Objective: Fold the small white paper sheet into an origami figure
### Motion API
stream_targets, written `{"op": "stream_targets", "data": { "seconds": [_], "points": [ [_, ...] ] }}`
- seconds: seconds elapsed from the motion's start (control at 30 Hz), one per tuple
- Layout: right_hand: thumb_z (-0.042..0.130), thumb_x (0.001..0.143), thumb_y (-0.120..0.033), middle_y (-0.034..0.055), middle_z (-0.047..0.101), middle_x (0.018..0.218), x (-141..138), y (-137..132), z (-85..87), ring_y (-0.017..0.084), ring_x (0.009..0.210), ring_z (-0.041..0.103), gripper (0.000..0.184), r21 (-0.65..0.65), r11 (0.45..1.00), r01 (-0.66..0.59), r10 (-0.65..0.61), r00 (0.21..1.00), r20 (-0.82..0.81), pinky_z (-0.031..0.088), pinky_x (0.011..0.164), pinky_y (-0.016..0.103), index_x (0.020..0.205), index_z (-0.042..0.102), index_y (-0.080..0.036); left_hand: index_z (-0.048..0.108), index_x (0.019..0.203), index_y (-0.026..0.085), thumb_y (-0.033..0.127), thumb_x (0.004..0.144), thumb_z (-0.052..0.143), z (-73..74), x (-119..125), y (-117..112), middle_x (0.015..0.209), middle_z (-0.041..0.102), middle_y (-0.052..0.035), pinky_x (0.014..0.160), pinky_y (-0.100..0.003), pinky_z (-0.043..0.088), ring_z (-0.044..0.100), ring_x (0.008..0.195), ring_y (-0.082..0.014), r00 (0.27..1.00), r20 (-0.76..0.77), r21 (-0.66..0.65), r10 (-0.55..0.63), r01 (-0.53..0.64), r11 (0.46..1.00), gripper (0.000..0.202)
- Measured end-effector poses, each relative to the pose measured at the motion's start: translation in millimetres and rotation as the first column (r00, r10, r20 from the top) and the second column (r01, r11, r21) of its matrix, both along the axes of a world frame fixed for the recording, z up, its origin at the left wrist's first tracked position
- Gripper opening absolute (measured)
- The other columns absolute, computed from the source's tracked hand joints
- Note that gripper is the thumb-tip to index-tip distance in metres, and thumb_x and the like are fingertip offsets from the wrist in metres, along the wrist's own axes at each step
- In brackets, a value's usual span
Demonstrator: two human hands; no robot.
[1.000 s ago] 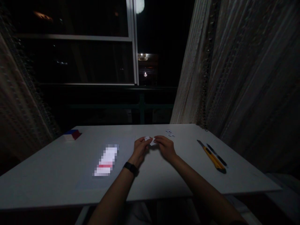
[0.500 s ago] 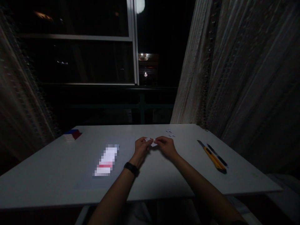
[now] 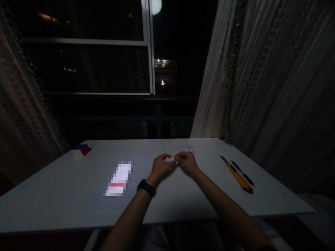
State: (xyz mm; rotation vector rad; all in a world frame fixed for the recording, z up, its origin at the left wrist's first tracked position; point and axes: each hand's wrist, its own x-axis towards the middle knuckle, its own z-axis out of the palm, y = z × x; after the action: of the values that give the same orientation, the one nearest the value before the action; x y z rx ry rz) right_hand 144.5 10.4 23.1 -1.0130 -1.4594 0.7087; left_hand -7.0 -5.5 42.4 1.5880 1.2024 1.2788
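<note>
Over the middle of the table, my two hands meet at a small piece of white paper (image 3: 170, 159). My left hand (image 3: 160, 166), with a dark band on its wrist, curls its fingers and thumb round the left side of the paper. The fingertips of my right hand (image 3: 187, 161) pinch its right end. Much of the paper is hidden by the fingers, and the dim light blurs its shape. Just beyond my right hand lie small paper pieces (image 3: 192, 151) with dark marks.
A yellow utility knife (image 3: 238, 177) and a black pen (image 3: 243, 173) lie to the right on the white table (image 3: 199, 205). To the left, a blurred-out bright phone (image 3: 119, 178) rests on a paper sheet (image 3: 95, 202). A coloured puzzle cube (image 3: 80, 150) sits at the far left.
My left hand has shifted its hold, its index finger and thumb now further apart round the paper. The paper has turned flatter. My right hand has barely moved.
</note>
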Motion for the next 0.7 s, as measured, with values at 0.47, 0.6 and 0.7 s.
{"op": "stream_targets", "data": {
  "seconds": [0.47,0.6,0.7],
  "points": [
    [0.07,0.055,-0.028,0.0034,0.066,0.058,-5,-2,5.2,0.017,0.057,0.059,0.012,-0.041,0.996,-0.078,0.073,0.992,-0.104,0.046,0.059,0.03,0.057,0.066,-0.016,0.072,0.074,0.013,0.056,0.066,0.055,-13.5,-1,8,0.059,0.062,-0.0032,0.054,-0.024,0.03,0.053,0.06,-0.0155,0.937,-0.338,0.169,0.088,-0.031,0.985,0.047],
    [0.074,0.05,-0.028,0.0012,0.062,0.052,-7,-2,6.6,0.014,0.051,0.055,0.016,-0.116,0.991,-0.066,0.041,0.978,-0.203,0.044,0.055,0.028,0.053,0.065,-0.016,0.071,0.072,0.012,0.054,0.064,0.058,-17.0,1,10,0.058,0.061,-0.0033,0.052,-0.024,0.03,0.051,0.058,-0.0145,0.957,-0.277,0.152,0.081,-0.039,0.988,0.045],
    [0.075,0.047,-0.031,0.0009,0.061,0.049,-8,0,3.5,0.013,0.047,0.052,0.02,-0.164,0.986,-0.041,-0.002,0.968,-0.252,0.041,0.051,0.027,0.051,0.063,-0.015,0.071,0.071,0.011,0.053,0.064,0.058,-18.0,2,11,0.057,0.06,-0.0039,0.05,-0.024,0.03,0.049,0.056,-0.014,0.964,-0.259,0.124,0.058,-0.026,0.992,0.045]
  ]
}}
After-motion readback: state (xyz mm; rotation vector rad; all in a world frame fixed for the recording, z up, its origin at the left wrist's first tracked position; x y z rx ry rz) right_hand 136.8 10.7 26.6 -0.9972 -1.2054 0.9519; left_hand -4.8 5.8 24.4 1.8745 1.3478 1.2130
